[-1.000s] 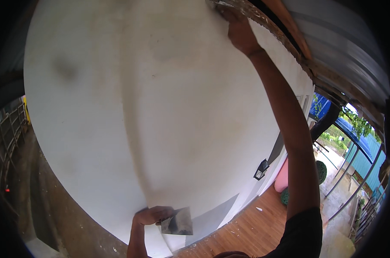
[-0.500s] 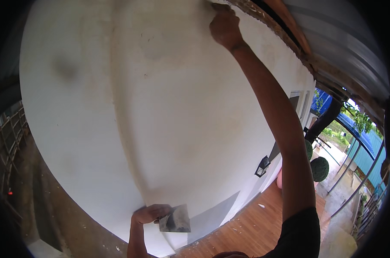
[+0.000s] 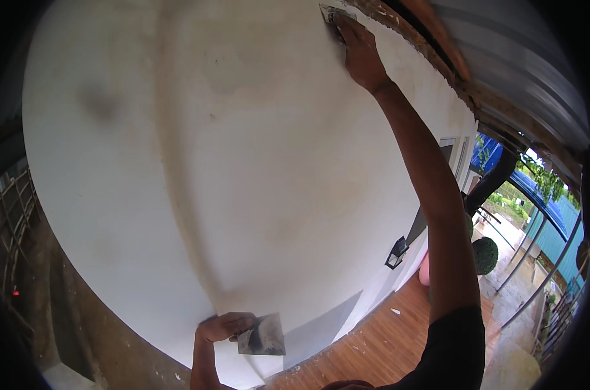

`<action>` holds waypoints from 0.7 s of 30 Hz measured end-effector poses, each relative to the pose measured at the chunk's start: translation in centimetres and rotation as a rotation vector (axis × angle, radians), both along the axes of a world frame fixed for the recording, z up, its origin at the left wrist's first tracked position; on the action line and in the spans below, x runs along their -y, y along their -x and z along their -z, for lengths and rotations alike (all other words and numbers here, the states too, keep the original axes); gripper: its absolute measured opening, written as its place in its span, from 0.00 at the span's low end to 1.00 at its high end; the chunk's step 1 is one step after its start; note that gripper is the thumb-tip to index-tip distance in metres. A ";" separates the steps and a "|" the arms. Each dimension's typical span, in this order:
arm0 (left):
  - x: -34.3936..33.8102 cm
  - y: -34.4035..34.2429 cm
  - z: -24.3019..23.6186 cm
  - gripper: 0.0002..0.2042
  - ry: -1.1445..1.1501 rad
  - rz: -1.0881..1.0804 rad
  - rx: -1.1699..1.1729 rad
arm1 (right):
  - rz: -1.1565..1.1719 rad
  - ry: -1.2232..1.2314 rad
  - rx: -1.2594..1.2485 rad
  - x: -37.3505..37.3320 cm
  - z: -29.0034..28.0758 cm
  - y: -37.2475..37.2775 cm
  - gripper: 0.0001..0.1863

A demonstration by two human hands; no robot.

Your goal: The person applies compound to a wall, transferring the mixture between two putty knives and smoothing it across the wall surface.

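Note:
A large off-white wall [image 3: 269, 162], marked by a long vertical band and faint patches, fills most of the head view. At its upper edge my right hand [image 3: 363, 58] grips a flat metal scraper [image 3: 329, 14] against the wall, my arm stretched up from the lower right. Low down, my left hand [image 3: 223, 325] holds a square metal plate [image 3: 264, 340] smeared with dark grey and close in front of the wall.
A rough eave [image 3: 425, 42] and metal roofing [image 3: 503, 58] run overhead at right. A black wall lamp [image 3: 395, 252], wooden floor [image 3: 373, 335], round green plant [image 3: 485, 255], pink object [image 3: 424, 268] and railings [image 3: 555, 273] lie right; a metal fence [image 3: 12, 227] stands left.
My right hand moved slightly left, then back rightward and a little down, bringing the scraper's blade into clearer view. My left hand and plate shifted slightly left.

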State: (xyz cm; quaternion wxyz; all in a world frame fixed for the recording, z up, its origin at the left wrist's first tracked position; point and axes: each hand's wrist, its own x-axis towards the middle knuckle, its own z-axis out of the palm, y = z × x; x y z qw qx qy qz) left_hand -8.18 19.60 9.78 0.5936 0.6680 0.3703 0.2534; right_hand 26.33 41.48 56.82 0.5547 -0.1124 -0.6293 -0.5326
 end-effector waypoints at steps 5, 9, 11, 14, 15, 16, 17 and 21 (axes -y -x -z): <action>0.3 0.7 0.2 0.15 0.009 0.020 0.019 | -0.043 0.078 0.053 0.7 1.8 -2.5 0.30; -0.9 -0.3 0.0 0.16 -0.029 0.109 0.027 | 0.025 0.247 -0.318 -0.1 -2.9 -4.2 0.23; -0.3 0.5 0.1 0.16 -0.007 0.068 0.030 | -0.022 0.615 -0.480 2.0 -2.8 1.9 0.27; 0.1 0.2 -0.4 0.15 -0.004 0.026 0.035 | 0.155 0.225 -0.245 2.7 -0.1 6.8 0.22; 0.5 0.2 -0.6 0.15 -0.017 -0.005 0.033 | 0.060 0.239 -0.160 4.0 1.8 8.6 0.22; 0.8 0.5 -0.3 0.15 -0.020 -0.011 0.038 | 0.061 0.245 -0.097 5.9 4.3 10.6 0.23; 0.9 0.9 0.0 0.15 -0.006 -0.009 0.052 | 0.018 0.210 -0.002 7.5 6.2 11.6 0.25; 0.1 1.0 1.0 0.14 0.004 0.020 0.048 | 0.029 0.165 -0.002 8.2 3.8 8.1 0.28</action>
